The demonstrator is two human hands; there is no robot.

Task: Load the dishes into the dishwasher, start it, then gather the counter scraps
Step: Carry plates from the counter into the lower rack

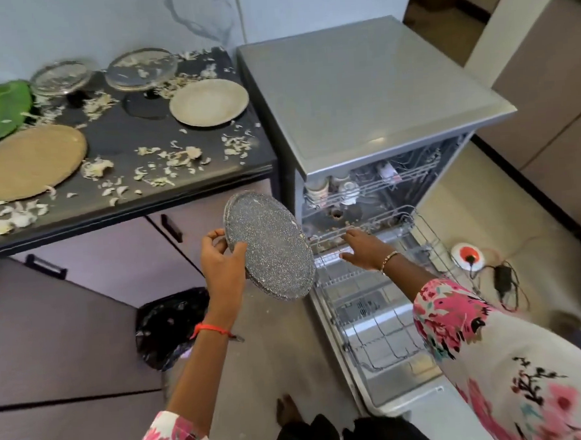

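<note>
The left hand (221, 258) grips the rim of a speckled grey plate (274, 251), tilted on edge just left of the open dishwasher (359, 96). The right hand (362, 249), fingers straight and relaxed, reaches over the pulled-out lower rack (384, 333). On the dark counter (114, 142) to the left lie a beige plate (208, 102), a larger tan plate (30, 161), two glass plates (142, 67) and scattered pale scraps (183, 156).

speckled grey plate (270, 248), silver dishwasher (359, 93) — black counter (120, 135), floral sleeve (458, 315)
</note>
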